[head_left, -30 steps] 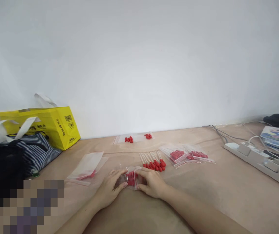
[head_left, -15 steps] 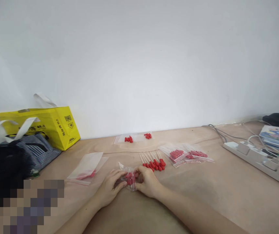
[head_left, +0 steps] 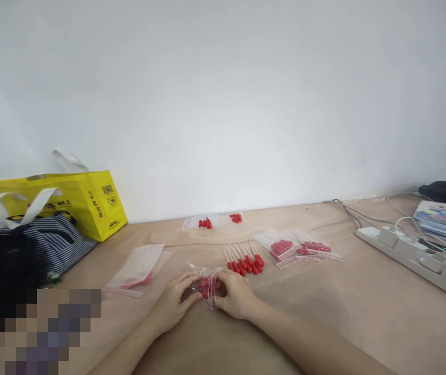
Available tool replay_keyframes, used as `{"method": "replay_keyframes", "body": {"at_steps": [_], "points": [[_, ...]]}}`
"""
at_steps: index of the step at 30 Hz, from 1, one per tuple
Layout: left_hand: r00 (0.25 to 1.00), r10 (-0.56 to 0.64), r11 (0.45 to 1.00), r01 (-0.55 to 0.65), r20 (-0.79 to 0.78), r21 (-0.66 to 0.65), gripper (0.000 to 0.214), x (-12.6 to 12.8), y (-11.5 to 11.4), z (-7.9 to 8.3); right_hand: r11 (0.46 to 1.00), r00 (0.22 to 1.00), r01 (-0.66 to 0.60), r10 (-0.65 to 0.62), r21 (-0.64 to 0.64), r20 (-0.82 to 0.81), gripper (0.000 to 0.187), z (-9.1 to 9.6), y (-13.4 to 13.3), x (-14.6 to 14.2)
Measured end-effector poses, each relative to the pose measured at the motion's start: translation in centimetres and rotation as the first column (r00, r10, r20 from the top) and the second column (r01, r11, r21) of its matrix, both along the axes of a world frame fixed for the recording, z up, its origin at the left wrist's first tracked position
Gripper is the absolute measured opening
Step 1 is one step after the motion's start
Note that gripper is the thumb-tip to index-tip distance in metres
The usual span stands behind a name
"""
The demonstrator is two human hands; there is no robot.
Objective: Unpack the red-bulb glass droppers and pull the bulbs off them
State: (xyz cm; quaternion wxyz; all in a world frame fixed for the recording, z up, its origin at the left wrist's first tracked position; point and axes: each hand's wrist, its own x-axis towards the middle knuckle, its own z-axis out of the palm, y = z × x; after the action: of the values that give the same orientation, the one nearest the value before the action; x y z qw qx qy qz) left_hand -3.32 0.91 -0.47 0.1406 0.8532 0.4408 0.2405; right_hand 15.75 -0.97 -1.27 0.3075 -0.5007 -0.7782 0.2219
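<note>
Between my hands is a clear zip bag (head_left: 207,287) with red pieces inside, crumpled and shiny. My left hand (head_left: 176,299) pinches its left side, thumb below and fingers above. My right hand (head_left: 236,296) grips its right side near the zip strip, fingertips partly hidden by the plastic. Just beyond my right hand lies a row of red-headed white sticks (head_left: 246,264), heads toward me. Filled zip bags (head_left: 301,247) with red heads overlap to the right of them. Flat zip bags (head_left: 139,268) lie left of my left hand, with red showing near their lower edge.
Near the wall, another clear bag (head_left: 189,224) lies under two small red clusters. A yellow shopping bag (head_left: 107,208) and a striped bag (head_left: 61,245) stand at left. A power strip (head_left: 369,239) with plugs and cables runs along the right, beside a printed booklet (head_left: 445,216).
My right hand has shifted slightly, and the zip bag between my hands is a little more spread, with its lower edge reaching slightly nearer me. The other things lie as before.
</note>
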Motion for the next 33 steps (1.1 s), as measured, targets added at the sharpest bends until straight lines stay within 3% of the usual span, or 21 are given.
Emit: {"method": "replay_keyframes", "body": {"at_steps": [9, 17, 22, 30, 33], "points": [[1.000, -0.013, 1.000, 0.013, -0.010, 0.001, 0.031, -0.02, -0.05, 0.16, 1.000, 0.999, 0.009, -0.009, 0.014, 0.040, 0.029, 0.60, -0.67, -0.16], [1.000, -0.028, 1.000, 0.028, -0.011, -0.003, 0.033, -0.23, 0.30, -0.25, 0.999, 0.998, 0.055, -0.055, -0.001, -0.005, 0.022, 0.69, -0.67, -0.57], [0.999, -0.031, 0.999, 0.031, -0.027, -0.008, 0.035, -0.18, 0.11, 0.04, 0.995, 0.998, 0.058, -0.060, -0.076, -0.022, 0.028, 0.56, -0.42, -0.53], [0.999, -0.029, 0.999, 0.030, -0.034, 0.015, 0.034, -0.29, 0.23, -0.08, 0.998, 0.998, -0.045, 0.043, 0.050, 0.044, 0.020, 0.56, -0.55, -0.34], [0.999, -0.039, 0.999, 0.040, -0.032, 0.015, 0.035, -0.33, 0.29, 0.05, 0.998, 0.998, -0.041, 0.039, 0.044, 0.046, 0.029, 0.60, -0.55, -0.27]]}}
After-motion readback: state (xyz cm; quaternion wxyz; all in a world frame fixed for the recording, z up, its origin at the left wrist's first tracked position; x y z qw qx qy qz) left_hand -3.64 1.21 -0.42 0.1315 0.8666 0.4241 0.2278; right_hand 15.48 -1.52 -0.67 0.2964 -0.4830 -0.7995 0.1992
